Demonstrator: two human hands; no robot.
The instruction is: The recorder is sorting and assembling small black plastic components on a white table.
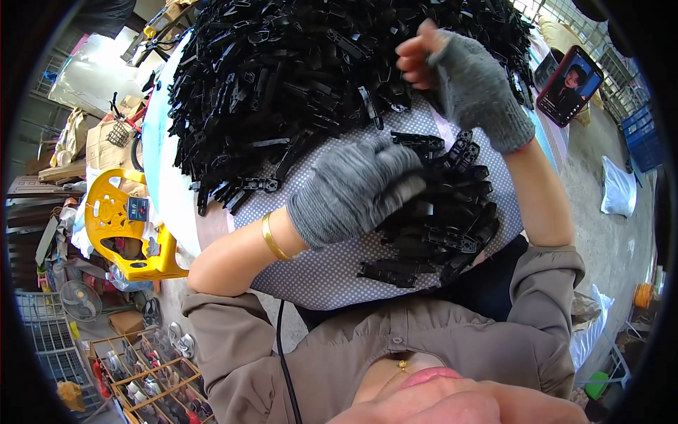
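Note:
A large heap of long, narrow black plastic parts [282, 78] covers the far side of the table. Nearer to me lies a smaller pile of similar black parts [438, 237]. My left hand [360, 187], in a grey fingerless knit glove, is over the left edge of the smaller pile. Its fingers are curled in, and whatever they may hold is hidden. My right hand [462, 81], gloved the same way, is raised at the right front of the big heap. Its bare fingertips are loosely bent and a little blurred, with a gap between thumb and fingers and nothing visible in them.
A dotted cloth [318, 283] covers the rounded table. At the right edge a phone [569, 86] stands with its screen lit. A yellow plastic chair [116, 219] is at the left. Beyond are a fan [80, 300], a shoe rack [152, 374] and a blue crate [644, 138].

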